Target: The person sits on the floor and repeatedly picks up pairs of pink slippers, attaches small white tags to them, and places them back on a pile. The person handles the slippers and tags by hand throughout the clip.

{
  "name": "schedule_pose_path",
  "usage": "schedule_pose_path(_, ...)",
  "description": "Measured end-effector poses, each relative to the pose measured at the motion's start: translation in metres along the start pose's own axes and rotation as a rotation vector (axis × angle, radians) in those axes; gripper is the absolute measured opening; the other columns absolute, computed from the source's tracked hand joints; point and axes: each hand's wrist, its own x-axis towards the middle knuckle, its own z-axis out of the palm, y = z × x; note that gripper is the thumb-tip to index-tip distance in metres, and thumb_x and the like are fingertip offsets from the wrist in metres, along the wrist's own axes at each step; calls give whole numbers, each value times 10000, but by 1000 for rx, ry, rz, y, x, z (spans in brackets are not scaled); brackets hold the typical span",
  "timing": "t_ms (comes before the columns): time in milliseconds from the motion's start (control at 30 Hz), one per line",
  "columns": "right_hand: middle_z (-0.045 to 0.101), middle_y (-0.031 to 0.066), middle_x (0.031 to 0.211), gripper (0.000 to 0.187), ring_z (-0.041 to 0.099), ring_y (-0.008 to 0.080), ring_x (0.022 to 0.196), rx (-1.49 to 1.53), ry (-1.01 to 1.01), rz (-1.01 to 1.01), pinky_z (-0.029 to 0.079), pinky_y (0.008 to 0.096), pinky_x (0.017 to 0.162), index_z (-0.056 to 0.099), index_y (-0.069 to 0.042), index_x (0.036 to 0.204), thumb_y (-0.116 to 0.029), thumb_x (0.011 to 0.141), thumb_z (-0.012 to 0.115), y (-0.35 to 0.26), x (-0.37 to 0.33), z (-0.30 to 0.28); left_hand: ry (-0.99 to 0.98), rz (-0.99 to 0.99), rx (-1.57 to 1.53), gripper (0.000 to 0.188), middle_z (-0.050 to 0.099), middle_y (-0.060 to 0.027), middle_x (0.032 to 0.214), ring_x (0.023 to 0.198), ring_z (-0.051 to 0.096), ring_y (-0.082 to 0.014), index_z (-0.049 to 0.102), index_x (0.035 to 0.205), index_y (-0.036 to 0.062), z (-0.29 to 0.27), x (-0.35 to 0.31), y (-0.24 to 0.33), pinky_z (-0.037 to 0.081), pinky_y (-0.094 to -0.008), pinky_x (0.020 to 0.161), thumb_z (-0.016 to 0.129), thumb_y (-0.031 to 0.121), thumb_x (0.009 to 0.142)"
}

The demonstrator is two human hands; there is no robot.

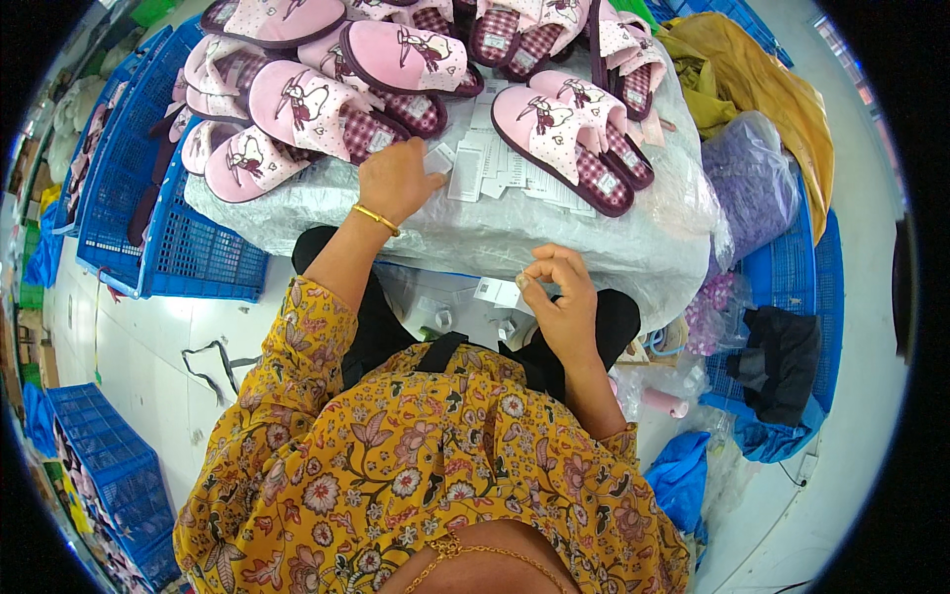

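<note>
Pink slippers with a printed cartoon dog and dark checked insoles cover the far side of a wrapped surface (pixel 327 213). My left hand (pixel 398 185) is at the heel of one pink slipper (pixel 309 107), its fingers bent over the sole's end and its thumb out to the side. Right beside those fingers is a small white tag (pixel 440 156). Nearer my body, my right hand (pixel 562 297) pinches a white card tag (pixel 500 293) between thumb and forefinger. Between the hands and beyond them, white tags (pixel 485 163) lie in a loose pile, next to a pair of slippers (pixel 554 124).
Blue plastic crates (pixel 203 243) stand at the left, another blue crate (pixel 109 465) nearer on that side. At right are a purple bag (pixel 752 183), yellow cloth (pixel 762 69) and dark cloth (pixel 777 361). A thread cone (pixel 663 401) and a blue bag (pixel 678 480) lie lower right.
</note>
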Motion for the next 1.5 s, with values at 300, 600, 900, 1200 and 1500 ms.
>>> schedule_pose_path(300, 635, 12, 806, 164, 561, 68, 702, 227, -90, 171, 461, 221, 641, 624, -18, 1012, -75, 875, 694, -8, 2, 6, -99, -88, -313, 280, 669, -120, 834, 741, 645, -286, 654, 794, 51, -35, 1, -10, 489, -385, 648, 744, 314, 761)
schedule_pose_path(600, 630, 30, 801, 462, 528, 44, 696, 539, -124, 260, 415, 199, 615, 477, 11, 1263, -84, 866, 694, -42, 36, 17, -128, 92, -857, 167, 539, -28, 760, 697, 486, -117, 686, 838, -3, -41, -48, 13, 409, -277, 642, 722, 160, 842)
schedule_pose_path(900, 627, 27, 822, 380, 527, 51, 717, 508, -115, 299, 417, 209, 643, 535, 22, 1199, -87, 866, 681, -44, 43, 23, -140, 163, -913, 114, 556, -13, 777, 713, 485, -109, 682, 835, 5, -48, -68, 34, 395, -255, 645, 733, 107, 835)
schedule_pose_path(1200, 626, 10, 841, 264, 525, 47, 738, 551, -112, 368, 414, 204, 657, 589, 5, 1097, -88, 868, 682, -41, 40, 19, 98, 413, -704, 74, 598, -52, 812, 740, 551, -148, 693, 848, 23, -42, -75, 35, 448, -267, 677, 729, 77, 811)
schedule_pose_path(1500, 640, 5, 782, 159, 544, 42, 677, 519, -231, 338, 427, 204, 592, 635, -6, 950, -87, 846, 723, -28, 27, 16, -443, 127, -1147, 146, 609, 14, 819, 728, 505, -48, 672, 936, 17, -24, -79, 34, 427, -225, 634, 642, 159, 921)
